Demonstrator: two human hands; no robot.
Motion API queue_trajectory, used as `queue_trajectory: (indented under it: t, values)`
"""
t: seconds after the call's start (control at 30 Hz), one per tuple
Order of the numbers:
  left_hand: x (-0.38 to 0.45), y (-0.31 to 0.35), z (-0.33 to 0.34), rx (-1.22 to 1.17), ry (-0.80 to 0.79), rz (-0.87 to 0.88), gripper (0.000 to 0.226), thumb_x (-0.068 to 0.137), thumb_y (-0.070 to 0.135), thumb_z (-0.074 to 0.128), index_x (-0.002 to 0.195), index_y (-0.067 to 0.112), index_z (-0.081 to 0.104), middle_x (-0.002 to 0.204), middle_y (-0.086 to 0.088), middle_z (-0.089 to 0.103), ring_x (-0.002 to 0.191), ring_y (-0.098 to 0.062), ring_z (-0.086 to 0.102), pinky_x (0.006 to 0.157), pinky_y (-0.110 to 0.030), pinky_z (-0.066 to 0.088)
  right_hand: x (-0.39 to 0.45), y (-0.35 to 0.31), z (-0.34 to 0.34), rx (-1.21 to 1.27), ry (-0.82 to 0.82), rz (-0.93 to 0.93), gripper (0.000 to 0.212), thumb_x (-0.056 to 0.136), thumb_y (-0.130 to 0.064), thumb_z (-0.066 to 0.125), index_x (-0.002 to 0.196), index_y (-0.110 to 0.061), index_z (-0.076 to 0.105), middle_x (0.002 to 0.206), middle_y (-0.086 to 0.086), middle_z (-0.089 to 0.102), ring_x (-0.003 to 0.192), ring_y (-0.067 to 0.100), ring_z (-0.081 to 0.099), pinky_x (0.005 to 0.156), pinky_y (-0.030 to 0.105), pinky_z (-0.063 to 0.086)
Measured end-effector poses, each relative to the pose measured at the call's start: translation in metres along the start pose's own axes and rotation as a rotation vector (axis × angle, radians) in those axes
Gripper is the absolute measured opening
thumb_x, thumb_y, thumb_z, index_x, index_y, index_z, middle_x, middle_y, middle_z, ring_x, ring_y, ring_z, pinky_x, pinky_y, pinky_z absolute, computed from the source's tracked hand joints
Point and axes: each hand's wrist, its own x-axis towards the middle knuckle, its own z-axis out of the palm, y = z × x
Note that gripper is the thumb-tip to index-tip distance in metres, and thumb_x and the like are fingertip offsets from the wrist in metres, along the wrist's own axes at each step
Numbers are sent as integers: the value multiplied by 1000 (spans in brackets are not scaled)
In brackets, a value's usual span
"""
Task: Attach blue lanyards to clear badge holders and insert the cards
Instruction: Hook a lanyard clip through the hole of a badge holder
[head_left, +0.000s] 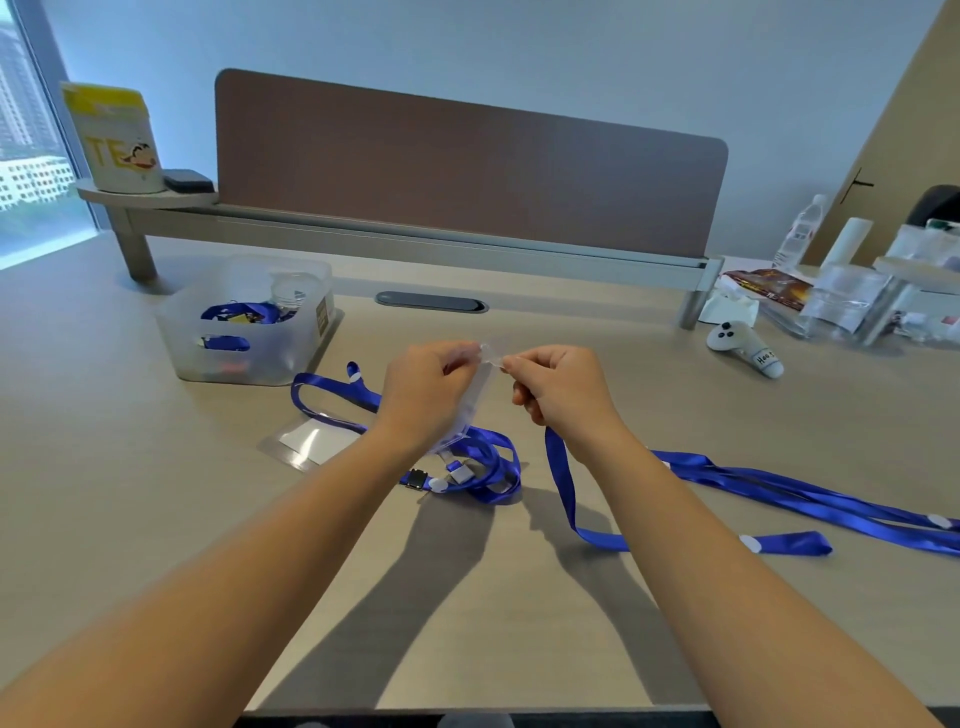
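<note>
At mid-frame the left hand and right hand are raised above the desk, almost touching. The left hand is pinched on the top of a clear holder, which hangs down behind it; the right hand is closed on the end of a blue lanyard — fingertips meeting the holder's top edge. That lanyard drops from the right hand, loops low and trails to the lower right of the frame. Just below the hands lies a tangle of more lanyards with clips, and to its left a second holder lies flat with a white card inside. Further, at upper left, a translucent bin holds more lanyards — a white controller lies at right.
</note>
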Motion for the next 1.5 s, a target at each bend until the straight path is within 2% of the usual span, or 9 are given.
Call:
queue_trajectory:
  t: [0.3, 0.4, 0.57, 0.77, 0.97, 1.07, 1.2, 1.33, 1.5]
  values:
    - [-1, -6, -6, -86, -2, -3, 36, 92, 13, 46, 128, 12, 49, 121, -12, 63, 110, -19, 55, 87, -23, 38, -4, -7, 9, 393, -122, 168, 23, 91, -16, 51, 70, -9, 58, 52, 0, 57, 36, 4, 45, 38, 13, 39]
    - [-2, -11, -11, 74, 13, 136, 38, 92, 9, 44, 130, 13, 47, 120, -12, 63, 98, -15, 55, 83, -21, 39, -5, -10, 9, 506, -159, 237, 28, 94, -18, 46, 72, -6, 57, 51, 1, 57, 37, 6, 46, 38, 14, 39]
    - [0, -24, -21, 476, 7, 520, 33, 80, -1, 54, 111, 5, 64, 88, -21, 72, 73, -34, 68, 61, -29, 52, -7, -15, 12, 509, -190, 271, 30, 94, -24, 45, 74, -5, 57, 60, 6, 55, 41, 8, 47, 39, 14, 41]
    - [-2, -28, -26, 708, -17, 590, 46, 54, -8, 80, 96, 6, 71, 76, -17, 74, 64, -32, 70, 54, -35, 57, -4, -10, 19, 373, -182, 252, 25, 92, -21, 50, 72, -7, 60, 62, 5, 58, 51, 12, 51, 44, 15, 45]
    - [-1, -33, -27, 732, -27, 626, 47, 50, -4, 83, 94, 7, 72, 77, -16, 75, 66, -32, 71, 55, -38, 57, -2, -8, 22, 321, -185, 243, 23, 91, -15, 49, 71, -7, 59, 62, 5, 58, 52, 12, 50, 47, 16, 45]
    - [-2, -31, -26, 612, -96, 522, 48, 67, -2, 74, 113, 8, 63, 95, -18, 73, 85, -33, 68, 68, -38, 57, 1, -9, 24, 289, -177, 222, 24, 91, -12, 48, 70, -7, 59, 63, 4, 59, 52, 12, 51, 47, 16, 45]
    - [1, -27, -29, 295, -298, 164, 53, 86, 14, 56, 136, 21, 38, 132, -7, 53, 120, -21, 47, 99, -32, 40, 5, -5, 26, 237, -170, 166, 26, 91, -9, 46, 69, -9, 58, 63, 2, 61, 51, 10, 52, 46, 13, 45]
    - [5, -18, -31, -73, -323, -67, 40, 90, 12, 47, 131, 11, 45, 125, -13, 58, 116, -24, 53, 94, -31, 43, 6, -2, 30, 152, -154, 107, 27, 94, -12, 42, 71, -14, 57, 65, 1, 59, 54, 9, 51, 44, 9, 44]
    - [13, -12, -30, -42, -227, -89, 30, 89, 19, 51, 110, 1, 62, 106, -18, 67, 90, -20, 59, 76, -24, 47, 9, -3, 38, 67, -157, 28, 24, 95, -11, 41, 97, 1, 61, 67, -2, 58, 56, 8, 52, 44, 5, 45]
